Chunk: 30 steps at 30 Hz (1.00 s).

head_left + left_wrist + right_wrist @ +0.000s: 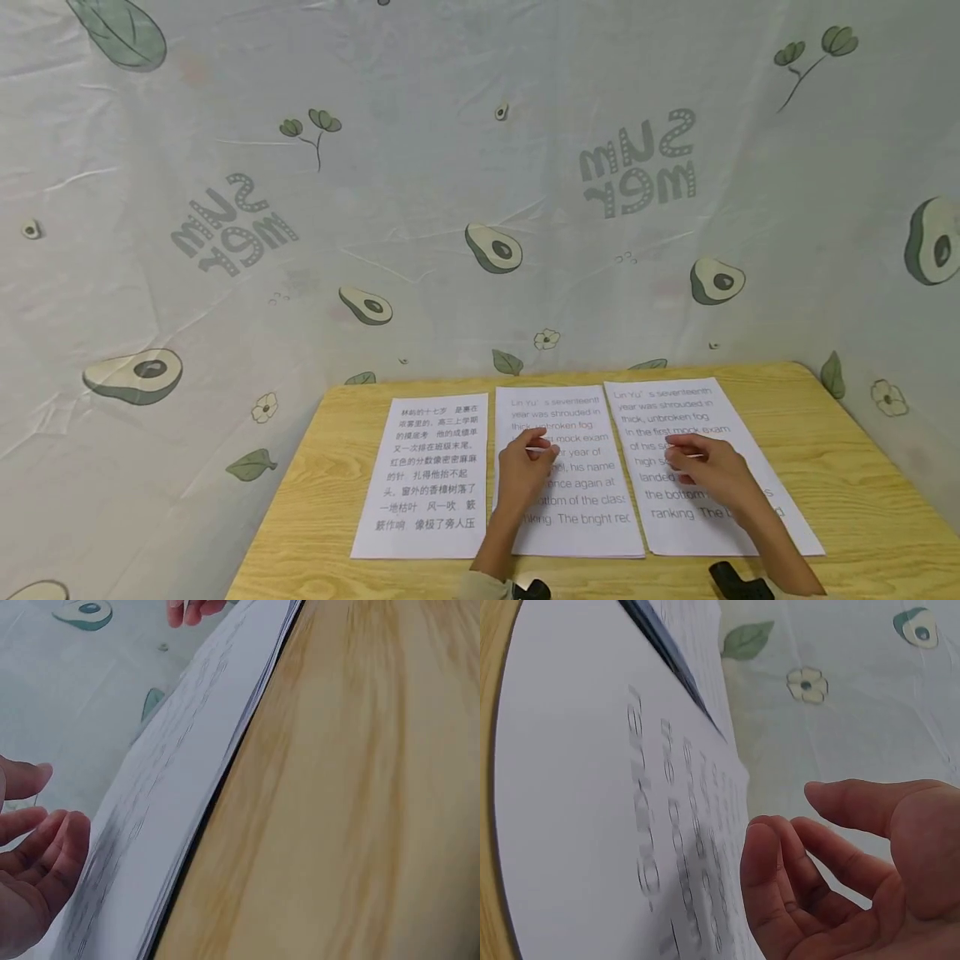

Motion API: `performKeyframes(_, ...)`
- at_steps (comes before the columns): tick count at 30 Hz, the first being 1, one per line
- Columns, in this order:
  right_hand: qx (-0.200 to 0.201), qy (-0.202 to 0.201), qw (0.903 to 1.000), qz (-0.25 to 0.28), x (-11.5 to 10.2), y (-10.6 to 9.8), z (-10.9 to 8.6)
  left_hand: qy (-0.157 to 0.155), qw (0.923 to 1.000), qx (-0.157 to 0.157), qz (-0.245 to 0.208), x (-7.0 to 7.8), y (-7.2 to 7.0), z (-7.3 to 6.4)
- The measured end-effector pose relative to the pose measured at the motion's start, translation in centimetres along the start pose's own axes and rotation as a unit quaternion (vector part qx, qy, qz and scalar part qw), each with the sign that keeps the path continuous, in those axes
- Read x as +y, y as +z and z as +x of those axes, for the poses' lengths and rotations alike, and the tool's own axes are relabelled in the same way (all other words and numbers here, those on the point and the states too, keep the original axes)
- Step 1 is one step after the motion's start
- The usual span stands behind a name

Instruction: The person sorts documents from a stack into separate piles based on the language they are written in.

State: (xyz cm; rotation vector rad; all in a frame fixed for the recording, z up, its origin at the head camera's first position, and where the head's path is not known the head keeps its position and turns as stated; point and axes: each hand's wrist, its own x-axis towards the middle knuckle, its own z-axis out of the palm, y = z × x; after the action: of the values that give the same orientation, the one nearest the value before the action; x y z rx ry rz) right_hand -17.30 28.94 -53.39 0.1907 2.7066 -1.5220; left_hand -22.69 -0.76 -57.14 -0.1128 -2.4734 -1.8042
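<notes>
My left hand (pixel 527 471) hovers over the middle printed sheet (pixel 577 533), its fingers loosely bent and nothing between them. In the left wrist view the same hand (pixel 37 862) shows a gap between thumb and fingers. Above the right-hand printed sheet (pixel 705 533) is my right hand (pixel 712 471), also with relaxed, bent fingers. The right wrist view shows this hand (pixel 847 877) empty, thumb apart from the fingertips. Both sheets carry large English text, partly covered by the hands. Layered edges in the left wrist view suggest a stack of paper (pixel 225 697).
Left of the middle sheet lies a third sheet (pixel 423 492) with Chinese text. All the paper rests on a wood-grain table (pixel 307 508). A pale cloth (pixel 420 192) with avocado and leaf prints hangs behind and beside the table.
</notes>
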Motion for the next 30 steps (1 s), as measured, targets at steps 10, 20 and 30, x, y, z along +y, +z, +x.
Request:
performKeyframes(10, -0.006, -0.008, 0.9999, 0.001, -1.5, 3.5, 0.5, 0.003, 0.9996, 0.027, 0.012, -1.4, -4.9, 0.0)
performKeyframes(20, -0.001, -0.027, 0.9996, -0.006, -2.8, 5.5, 0.8, -0.012, 0.9942, 0.066, 0.084, -2.3, -8.4, 0.2)
performKeyframes(30, 0.01, -0.025, 0.9986, -0.045, -2.8, 6.2, 1.0, -0.014, 0.9902, 0.056, 0.127, -2.5, -9.0, 0.3)
